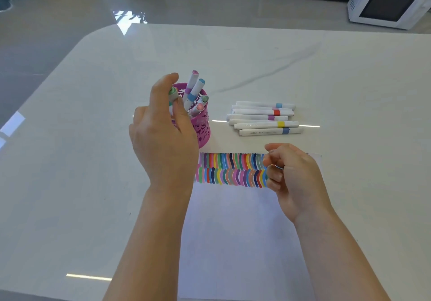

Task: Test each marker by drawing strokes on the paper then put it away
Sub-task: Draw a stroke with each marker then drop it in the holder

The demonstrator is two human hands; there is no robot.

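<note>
The left hand pinches a green-capped marker between thumb and fingers, at the pink cup's rim. It may snag on the standing markers inside and tip the cup. Loose markers lie right of the cup. In front of it, over the paper, the right hand is curled; whether it holds anything I cannot tell.

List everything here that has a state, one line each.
left hand: grips the green marker
right hand: fingers curled; contents unclear
green marker: capped, at the pink holder
pink holder: upright, markers standing inside
loose markers: capped, lying together on the table
paper: flat, two rows of strokes, rest blank
microwave: door shut
</note>
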